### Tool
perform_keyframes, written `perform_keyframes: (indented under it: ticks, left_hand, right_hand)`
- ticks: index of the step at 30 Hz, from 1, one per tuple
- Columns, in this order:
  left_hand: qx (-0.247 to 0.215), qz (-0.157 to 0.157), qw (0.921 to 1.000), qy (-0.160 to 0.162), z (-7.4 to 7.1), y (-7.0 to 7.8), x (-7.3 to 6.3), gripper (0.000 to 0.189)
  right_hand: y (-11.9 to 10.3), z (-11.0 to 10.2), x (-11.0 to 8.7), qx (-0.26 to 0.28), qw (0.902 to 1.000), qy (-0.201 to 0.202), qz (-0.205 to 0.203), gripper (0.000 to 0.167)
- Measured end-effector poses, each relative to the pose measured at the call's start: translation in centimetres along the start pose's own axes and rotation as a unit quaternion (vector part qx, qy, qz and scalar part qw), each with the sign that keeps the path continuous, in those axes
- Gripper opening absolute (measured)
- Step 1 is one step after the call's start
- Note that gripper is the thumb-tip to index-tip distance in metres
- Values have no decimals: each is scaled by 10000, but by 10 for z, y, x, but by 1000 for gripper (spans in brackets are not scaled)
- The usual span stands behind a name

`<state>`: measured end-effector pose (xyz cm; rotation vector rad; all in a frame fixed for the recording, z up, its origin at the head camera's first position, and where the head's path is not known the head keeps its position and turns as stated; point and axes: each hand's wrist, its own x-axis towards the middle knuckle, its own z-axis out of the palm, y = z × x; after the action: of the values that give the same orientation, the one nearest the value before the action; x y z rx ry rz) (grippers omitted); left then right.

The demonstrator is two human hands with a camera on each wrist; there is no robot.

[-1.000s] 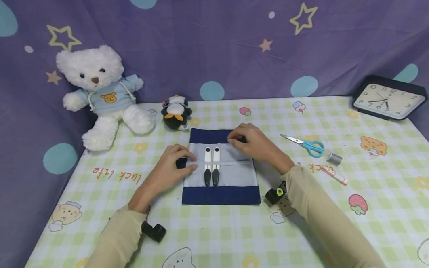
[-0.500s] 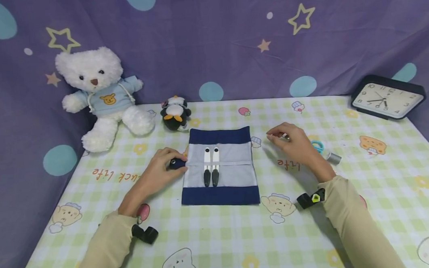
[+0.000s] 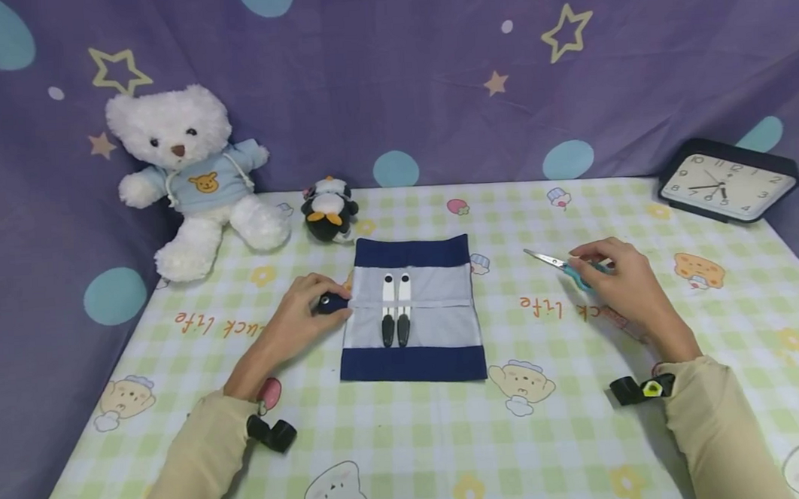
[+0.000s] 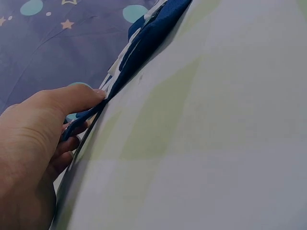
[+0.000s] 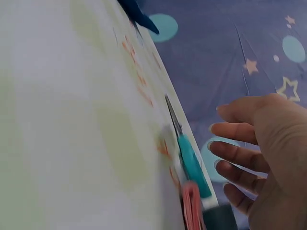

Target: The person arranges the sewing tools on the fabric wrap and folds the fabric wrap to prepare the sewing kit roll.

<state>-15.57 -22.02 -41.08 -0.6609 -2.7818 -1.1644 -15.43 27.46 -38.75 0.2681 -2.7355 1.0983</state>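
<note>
My left hand (image 3: pixel 301 315) pinches a navy tab (image 3: pixel 332 303) with a snap at the left edge of a flat cloth pouch (image 3: pixel 412 366), thumb on top in the left wrist view. Two slim white tools with black ends (image 3: pixel 388 310) lie side by side in the pouch's grey middle. Over the blue-handled scissors (image 3: pixel 545 258) hovers my right hand (image 3: pixel 621 279), its fingers loosely bent. In the right wrist view the fingers (image 5: pixel 240 132) stand apart from the scissors' handle (image 5: pixel 193 167), holding nothing. A pink strip-like item (image 5: pixel 193 206) and a dark grey cylinder (image 5: pixel 220 218) sit near that handle.
A white teddy bear (image 3: pixel 202 181) and a small penguin plush (image 3: pixel 329 209) sit at the back left. A black-framed clock (image 3: pixel 728 182) stands at the back right. The checked cloth (image 3: pixel 423 444) covers the table up to a purple curtain (image 3: pixel 424 75).
My right hand has left the pouch's upper right corner and moved right, over the scissors. My left hand has drawn slightly left and now grips the tab.
</note>
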Motion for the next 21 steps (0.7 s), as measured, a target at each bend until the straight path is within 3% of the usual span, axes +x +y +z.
perform_keyframes:
  ticks: [12,21]
  left_hand:
    - [-60,-111,9999,-32,-1,1,-1,21]
    - [-87,-153,9998,-29,-1,2,-1,21]
  right_hand:
    - [23,-17,-19,-422,9970,-33,655,36]
    - [34,-17,-19,-497,9958,9,771,37]
